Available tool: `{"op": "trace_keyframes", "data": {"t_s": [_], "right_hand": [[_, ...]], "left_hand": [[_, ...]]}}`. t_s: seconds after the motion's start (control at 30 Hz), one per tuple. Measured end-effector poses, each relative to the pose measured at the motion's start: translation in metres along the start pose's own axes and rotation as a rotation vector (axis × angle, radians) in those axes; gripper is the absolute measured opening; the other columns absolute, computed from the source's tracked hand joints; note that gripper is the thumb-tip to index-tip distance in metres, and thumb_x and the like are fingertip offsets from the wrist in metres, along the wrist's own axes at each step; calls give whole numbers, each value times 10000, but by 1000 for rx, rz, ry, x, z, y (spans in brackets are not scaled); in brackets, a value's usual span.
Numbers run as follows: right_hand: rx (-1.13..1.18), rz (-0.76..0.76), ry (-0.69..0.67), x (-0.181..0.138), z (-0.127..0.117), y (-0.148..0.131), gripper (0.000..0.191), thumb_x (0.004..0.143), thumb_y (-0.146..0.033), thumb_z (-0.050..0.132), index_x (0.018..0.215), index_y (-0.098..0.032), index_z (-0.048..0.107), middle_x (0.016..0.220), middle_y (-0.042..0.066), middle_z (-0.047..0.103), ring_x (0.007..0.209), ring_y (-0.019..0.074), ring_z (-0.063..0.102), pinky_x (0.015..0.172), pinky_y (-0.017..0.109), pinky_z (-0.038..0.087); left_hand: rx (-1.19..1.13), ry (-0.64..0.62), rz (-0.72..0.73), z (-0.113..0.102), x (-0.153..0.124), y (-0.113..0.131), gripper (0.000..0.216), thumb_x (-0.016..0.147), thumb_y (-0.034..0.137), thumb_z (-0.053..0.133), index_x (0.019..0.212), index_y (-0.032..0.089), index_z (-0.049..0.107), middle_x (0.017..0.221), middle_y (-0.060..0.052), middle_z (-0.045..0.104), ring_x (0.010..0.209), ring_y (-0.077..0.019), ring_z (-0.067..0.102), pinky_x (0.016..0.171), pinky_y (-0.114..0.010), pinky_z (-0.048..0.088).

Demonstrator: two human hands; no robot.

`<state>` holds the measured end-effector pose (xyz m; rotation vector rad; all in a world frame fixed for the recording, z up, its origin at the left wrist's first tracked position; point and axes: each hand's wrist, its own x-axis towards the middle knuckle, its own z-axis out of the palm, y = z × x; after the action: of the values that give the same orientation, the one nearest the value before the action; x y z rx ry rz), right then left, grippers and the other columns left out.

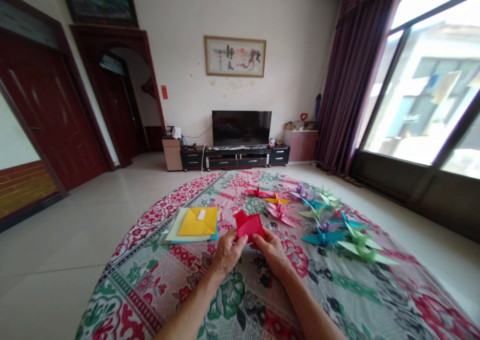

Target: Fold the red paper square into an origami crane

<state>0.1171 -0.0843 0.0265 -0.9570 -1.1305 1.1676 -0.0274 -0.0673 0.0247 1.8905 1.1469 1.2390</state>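
Red paper (250, 230), partly folded, sits between both hands just above the tablecloth (262, 292), near the middle of the table. Left hand (226, 252) pinches its left lower edge, right hand (273, 251) the right; both thumbs on top, close together, presumably to keep the layers aligned and the crease under control. Paper stack (187, 224) lies left of the hands, yellow sheet uppermost with a white slip (201, 214) on it; probably put there for easy reach. Folded cranes (324, 236) are grouped to the right (likely to keep them clear of the hands). Hard to make out: fingers behind the red paper are mostly hidden, so is its underside; lower sheets show only as edges; some cranes overlap, exact count unclear. Forearms cut off at bottom.
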Motion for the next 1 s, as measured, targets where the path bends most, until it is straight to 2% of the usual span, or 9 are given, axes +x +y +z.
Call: {"op": "trace_keyframes", "data": {"t_s": [0.13,0.27,0.43,0.57,0.77,0.87,1.0], "right_hand": [[-10,15,15,-1,0,-2,272,674,-373,678,866,-183,659,782,6,657,673,139,572,625,254,489],[11,23,14,0,0,-2,302,660,-378,692,897,-194,661,809,4,664,677,141,579,629,258,492],[27,-5,49,3,-3,4,278,651,-375,703,859,-194,668,774,3,662,662,138,574,621,255,485],[2,-31,56,5,-5,5,274,655,-370,699,867,-197,678,791,11,670,680,146,579,628,257,480],[-28,-67,62,5,-7,4,274,663,-370,680,871,-191,684,861,34,682,760,182,597,673,288,490],[-18,-59,85,7,-8,6,348,654,-358,682,960,-196,647,891,36,681,776,190,604,667,289,496],[51,-54,98,9,-7,7,544,629,-348,700,1132,-205,549,922,35,677,760,191,615,655,293,503]], "left_hand": [[22,-4,-79,1,1,-4,277,804,367,482,737,142,630,653,-15,599,640,-141,526,604,-233,380],[5,-19,-57,2,1,-6,289,815,373,465,727,146,621,646,-12,588,635,-137,525,590,-227,379],[-70,40,22,0,1,0,186,782,309,528,842,164,629,804,-32,632,755,-149,572,666,-227,434],[-225,51,1,-3,2,1,252,740,279,577,962,167,616,945,-55,636,854,-169,589,690,-241,478],[-321,10,2,-4,3,-1,237,707,208,572,931,166,639,1092,-74,604,1022,-199,548,751,-251,487],[-289,18,10,-4,3,0,232,706,205,571,922,171,648,1055,-61,621,1022,-194,546,783,-251,475],[-241,10,8,-3,3,1,221,733,232,548,910,168,663,940,-45,645,876,-170,579,717,-234,469]]}}
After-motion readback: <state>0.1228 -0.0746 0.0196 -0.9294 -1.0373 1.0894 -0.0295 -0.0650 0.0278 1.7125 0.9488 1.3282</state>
